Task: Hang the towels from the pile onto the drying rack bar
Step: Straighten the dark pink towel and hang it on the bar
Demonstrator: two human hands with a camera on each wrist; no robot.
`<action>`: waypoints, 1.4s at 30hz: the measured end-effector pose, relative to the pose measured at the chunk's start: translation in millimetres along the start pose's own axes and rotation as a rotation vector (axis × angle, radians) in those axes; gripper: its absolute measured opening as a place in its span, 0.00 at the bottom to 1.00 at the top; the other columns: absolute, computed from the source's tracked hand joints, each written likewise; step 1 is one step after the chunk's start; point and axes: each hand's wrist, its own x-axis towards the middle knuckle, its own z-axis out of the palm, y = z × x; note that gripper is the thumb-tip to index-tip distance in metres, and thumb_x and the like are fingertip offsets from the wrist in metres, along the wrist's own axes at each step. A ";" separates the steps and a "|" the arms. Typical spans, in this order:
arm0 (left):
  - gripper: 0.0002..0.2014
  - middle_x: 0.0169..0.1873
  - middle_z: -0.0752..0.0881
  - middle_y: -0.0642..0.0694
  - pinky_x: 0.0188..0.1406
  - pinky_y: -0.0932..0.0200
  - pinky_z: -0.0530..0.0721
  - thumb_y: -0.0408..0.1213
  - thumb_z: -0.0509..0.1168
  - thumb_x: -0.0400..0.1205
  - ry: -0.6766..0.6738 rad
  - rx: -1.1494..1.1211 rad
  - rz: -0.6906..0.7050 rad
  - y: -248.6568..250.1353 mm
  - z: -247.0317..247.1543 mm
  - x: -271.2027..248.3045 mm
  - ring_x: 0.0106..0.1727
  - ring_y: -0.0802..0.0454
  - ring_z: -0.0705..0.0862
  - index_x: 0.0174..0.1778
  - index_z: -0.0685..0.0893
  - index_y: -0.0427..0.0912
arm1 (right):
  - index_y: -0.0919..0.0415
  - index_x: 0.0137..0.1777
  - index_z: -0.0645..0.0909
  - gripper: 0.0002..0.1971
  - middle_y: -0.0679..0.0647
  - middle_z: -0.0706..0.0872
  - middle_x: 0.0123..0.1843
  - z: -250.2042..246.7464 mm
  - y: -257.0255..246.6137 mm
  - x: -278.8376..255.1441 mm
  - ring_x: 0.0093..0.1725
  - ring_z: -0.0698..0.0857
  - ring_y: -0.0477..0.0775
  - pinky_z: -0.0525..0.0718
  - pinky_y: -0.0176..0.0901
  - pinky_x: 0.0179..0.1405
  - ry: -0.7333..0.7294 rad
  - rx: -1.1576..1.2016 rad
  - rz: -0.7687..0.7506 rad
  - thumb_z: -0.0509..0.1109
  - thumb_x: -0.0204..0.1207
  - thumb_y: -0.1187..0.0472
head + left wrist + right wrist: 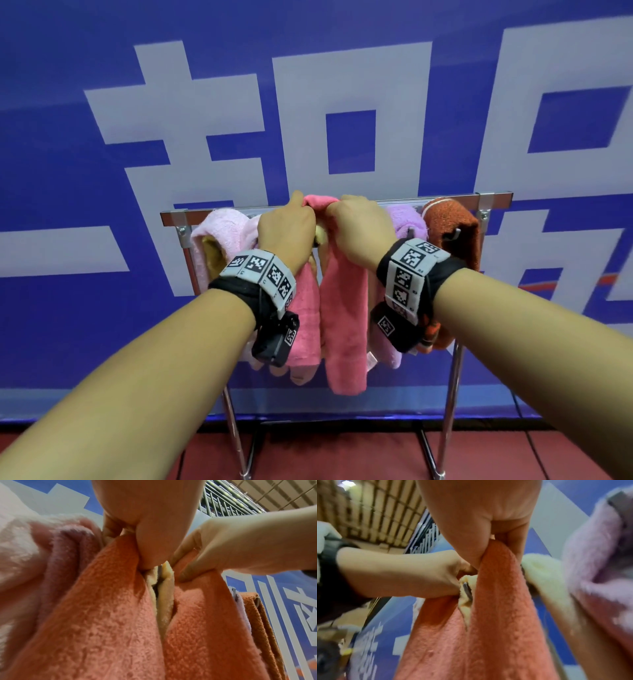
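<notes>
A coral-pink towel [342, 325] hangs folded over the metal drying rack bar [455, 198]. My left hand [287, 229] and right hand [359, 229] sit side by side at the bar, each gripping the towel's top fold [320, 201]. In the left wrist view my left hand [150, 545] pinches the pink towel [106, 615], and my right hand [197, 561] presses its other half. In the right wrist view my right hand [488, 540] clamps the towel [496, 615]. A cream towel [165, 601] shows in the gap between the two halves.
On the same bar hang a pale pink towel [219, 229] at the left, a lilac towel [407, 219] and a rust-orange towel [452, 233] at the right. A blue banner [102, 68] stands right behind the rack. The rack's legs [448, 411] stand on a red floor [335, 455].
</notes>
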 end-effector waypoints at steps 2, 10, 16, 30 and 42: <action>0.09 0.58 0.76 0.42 0.32 0.51 0.69 0.29 0.61 0.83 -0.002 0.036 -0.003 -0.7 1.9 0.1 0.45 0.40 0.85 0.56 0.83 0.39 | 0.54 0.57 0.82 0.11 0.55 0.83 0.49 -5.1 -2.7 3.0 0.50 0.84 0.65 0.66 0.49 0.36 -0.004 -0.126 -0.056 0.62 0.79 0.59; 0.13 0.49 0.83 0.51 0.55 0.45 0.72 0.35 0.56 0.84 0.042 0.175 -0.030 -13.8 8.8 -5.4 0.59 0.43 0.75 0.52 0.87 0.48 | 0.54 0.51 0.85 0.11 0.53 0.84 0.49 5.3 -1.0 14.7 0.52 0.81 0.62 0.63 0.50 0.43 0.063 -0.238 -0.038 0.63 0.75 0.63; 0.12 0.55 0.84 0.52 0.65 0.41 0.69 0.37 0.58 0.83 0.006 0.072 0.014 -11.2 17.9 -12.0 0.64 0.47 0.76 0.50 0.87 0.51 | 0.57 0.46 0.84 0.07 0.56 0.84 0.46 18.5 -1.6 9.1 0.48 0.81 0.64 0.66 0.52 0.42 0.097 -0.207 -0.045 0.65 0.72 0.64; 0.08 0.50 0.84 0.41 0.50 0.40 0.80 0.34 0.60 0.77 -0.030 -0.380 0.052 1.6 -26.4 -13.2 0.52 0.36 0.80 0.52 0.77 0.42 | 0.57 0.36 0.82 0.06 0.55 0.85 0.33 23.2 -3.8 -9.9 0.38 0.83 0.64 0.68 0.49 0.36 0.041 -0.216 -0.119 0.75 0.60 0.62; 0.21 0.62 0.78 0.45 0.50 0.47 0.78 0.37 0.57 0.85 -0.052 -0.184 0.138 5.1 -3.8 -6.3 0.59 0.40 0.77 0.73 0.77 0.57 | 0.62 0.56 0.73 0.19 0.57 0.83 0.40 20.3 22.2 -37.4 0.44 0.80 0.65 0.74 0.55 0.46 0.115 0.131 -0.204 0.67 0.65 0.60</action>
